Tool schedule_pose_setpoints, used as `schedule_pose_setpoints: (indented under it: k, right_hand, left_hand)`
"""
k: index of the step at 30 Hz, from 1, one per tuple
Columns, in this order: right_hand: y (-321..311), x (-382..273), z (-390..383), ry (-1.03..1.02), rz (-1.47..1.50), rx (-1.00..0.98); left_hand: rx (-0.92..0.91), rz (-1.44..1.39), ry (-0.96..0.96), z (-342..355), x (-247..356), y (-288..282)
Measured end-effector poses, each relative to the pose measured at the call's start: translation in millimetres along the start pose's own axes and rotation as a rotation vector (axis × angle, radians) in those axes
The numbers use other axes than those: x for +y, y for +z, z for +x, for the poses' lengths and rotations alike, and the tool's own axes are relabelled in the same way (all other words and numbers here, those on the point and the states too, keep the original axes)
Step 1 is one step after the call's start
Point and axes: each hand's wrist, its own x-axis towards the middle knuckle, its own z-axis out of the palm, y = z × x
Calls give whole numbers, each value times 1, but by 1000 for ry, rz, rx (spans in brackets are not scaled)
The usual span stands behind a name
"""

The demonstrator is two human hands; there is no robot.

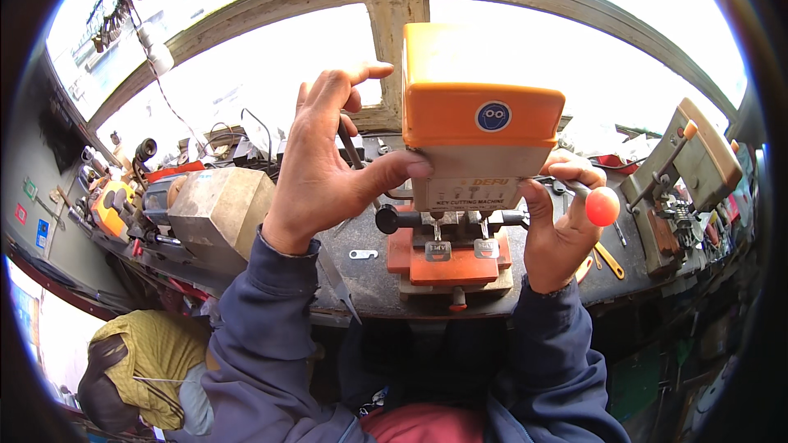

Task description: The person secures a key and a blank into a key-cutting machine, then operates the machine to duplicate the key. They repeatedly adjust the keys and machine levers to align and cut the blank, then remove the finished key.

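A key cutting machine (484,162) with an orange top cover (476,107) stands before me on the dark bench. Two keys, a left one (438,251) and a right one (486,248), sit side by side in its clamps above the red base (454,271). My left hand (328,164) is open, its fingers spread at the machine's left side. Its thumb lies by the lower left edge of the cover. On the other side my right hand (562,226) is closed around a lever (579,189) ending in an orange-red ball knob (602,207).
Another machine with a grey metal housing (223,207) stands to the left, and a further beige machine (698,172) to the right. A small flat metal piece (364,254) and a yellow-handled tool (609,261) lie on the bench. A person in yellow (164,353) is at lower left.
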Motion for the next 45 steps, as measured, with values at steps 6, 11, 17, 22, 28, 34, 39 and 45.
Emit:
schedule_pose_setpoints:
  k: [6,11,17,22,28,34,39,45]
  right_hand:
    - [1,4,1,-6,81,-11]
    - [1,3,-3,35,120,-20]
    - [-4,-2,-2,46,90,-53]
    - [-5,-4,1,21,-26,-64]
    - [-3,0,1,23,69,-50]
    - [-1,3,-2,17,113,-31]
    - [3,0,-6,40,66,28]
    - [1,0,-2,49,127,-5]
  left_hand:
    - [-26,72,99,4,-5,-1]
    - [-45,35,65,6,-3,-2]
    - [-53,38,69,8,-4,-4]
    - [-41,47,131,9,-8,-2]
    - [-50,95,165,8,-8,-3]
    - [-74,136,132,4,-4,-4]
    - [-77,148,159,5,-6,-4]
    - [-85,179,163,7,-9,-4]
